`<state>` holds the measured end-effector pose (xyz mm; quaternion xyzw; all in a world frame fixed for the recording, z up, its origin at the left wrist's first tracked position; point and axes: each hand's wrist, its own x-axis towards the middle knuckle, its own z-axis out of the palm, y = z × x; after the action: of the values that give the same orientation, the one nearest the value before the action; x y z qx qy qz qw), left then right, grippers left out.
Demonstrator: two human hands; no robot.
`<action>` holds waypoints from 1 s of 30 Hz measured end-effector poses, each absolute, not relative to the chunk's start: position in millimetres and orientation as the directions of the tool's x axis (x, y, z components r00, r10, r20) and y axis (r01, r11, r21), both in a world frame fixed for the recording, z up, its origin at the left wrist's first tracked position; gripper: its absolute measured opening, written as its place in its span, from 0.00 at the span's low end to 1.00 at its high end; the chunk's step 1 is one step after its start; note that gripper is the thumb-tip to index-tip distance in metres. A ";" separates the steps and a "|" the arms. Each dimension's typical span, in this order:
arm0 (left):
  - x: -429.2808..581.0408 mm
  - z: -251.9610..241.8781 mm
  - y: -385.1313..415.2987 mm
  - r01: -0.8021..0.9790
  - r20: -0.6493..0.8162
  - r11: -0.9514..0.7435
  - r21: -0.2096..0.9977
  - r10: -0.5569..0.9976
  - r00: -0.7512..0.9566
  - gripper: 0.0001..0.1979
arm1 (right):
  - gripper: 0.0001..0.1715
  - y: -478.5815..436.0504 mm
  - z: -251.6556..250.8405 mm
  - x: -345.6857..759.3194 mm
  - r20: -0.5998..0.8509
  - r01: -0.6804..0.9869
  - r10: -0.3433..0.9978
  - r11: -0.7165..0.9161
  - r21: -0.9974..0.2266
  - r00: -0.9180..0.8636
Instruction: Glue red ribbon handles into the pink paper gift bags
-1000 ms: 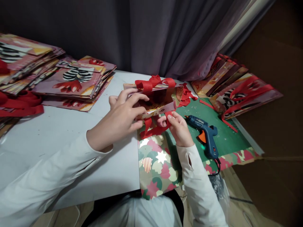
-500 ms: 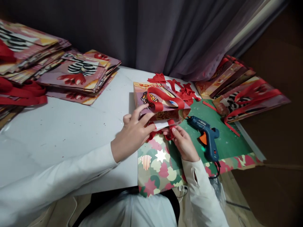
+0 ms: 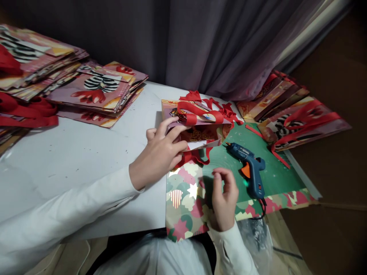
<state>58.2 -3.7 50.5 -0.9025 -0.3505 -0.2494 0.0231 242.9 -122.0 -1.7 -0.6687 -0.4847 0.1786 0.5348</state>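
Note:
A paper gift bag (image 3: 197, 146) lies on its side with its mouth toward me, showing a leopard-like print within. My left hand (image 3: 159, 152) holds the bag at the left end of its mouth, some fingers on the upper panel and others at the lower rim. A red ribbon handle (image 3: 190, 119) loops over the upper panel, and another red ribbon (image 3: 203, 157) hangs below the lower rim. My right hand (image 3: 225, 198) is apart from the bag, above the patterned paper (image 3: 183, 208), its fingers curled toward the thumb with nothing visible in them.
A blue glue gun (image 3: 249, 164) with an orange trigger lies on the green mat (image 3: 275, 175) at right. Flat bags (image 3: 94, 91) are stacked at left, beside red ribbons (image 3: 28, 112). Ribboned bags (image 3: 306, 122) stand at right. Red ribbon pieces (image 3: 226, 110) lie behind the bag.
My right hand has let go of the lower red ribbon and drawn back toward me. The bag's upper panel has tipped back slightly, its mouth wider, with my left hand still on it.

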 end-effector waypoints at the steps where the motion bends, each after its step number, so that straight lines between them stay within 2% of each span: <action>1: 58.0 51.1 -1.8 0.642 0.471 -0.755 0.135 0.619 0.629 0.05 | 0.10 -124.5 -0.4 236.2 0.329 0.574 0.888 0.093 -0.814 0.323; 3: 57.3 51.6 1.0 0.639 0.475 -0.757 0.138 0.616 0.628 0.05 | 0.19 -123.8 -1.0 222.8 0.331 0.728 0.943 0.215 -0.651 0.018; 5: 56.6 51.7 2.6 0.640 0.470 -0.755 0.141 0.620 0.628 0.05 | 0.27 -117.1 -5.9 211.5 0.265 0.817 0.953 0.268 -0.510 -0.146; 8: 55.9 52.2 3.5 0.641 0.477 -0.756 0.135 0.617 0.626 0.04 | 0.30 -104.8 -15.1 202.5 0.166 0.900 0.967 0.243 -0.363 -0.195; 12: 55.9 51.1 4.3 0.641 0.495 -0.760 0.110 0.601 0.627 0.04 | 0.28 -101.4 -15.1 204.3 0.135 0.936 0.970 0.231 -0.267 -0.201; 18: 59.7 33.4 -3.6 0.654 0.505 -0.754 0.065 0.590 0.630 0.05 | 0.23 -119.3 3.3 215.7 0.111 0.928 0.969 0.242 -0.285 -0.218; 26: 63.2 3.9 -8.5 0.676 0.529 -0.737 0.004 0.576 0.623 0.06 | 0.18 -136.6 20.7 230.2 0.058 0.838 0.947 0.308 -0.450 -0.317; 28: 62.5 -1.4 -6.5 0.678 0.532 -0.735 0.007 0.577 0.620 0.07 | 0.15 -136.9 21.5 234.0 0.104 0.828 0.957 0.288 -0.481 -0.272; 30: 61.3 -6.6 -4.8 0.674 0.535 -0.739 0.004 0.571 0.623 0.07 | 0.14 -133.2 20.0 239.5 0.178 0.836 0.973 0.218 -0.503 -0.146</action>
<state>61.3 -4.8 -6.6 -0.8953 -0.3475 -0.2605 0.0987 239.5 -133.2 20.0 -0.6086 -0.7432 0.1441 0.2376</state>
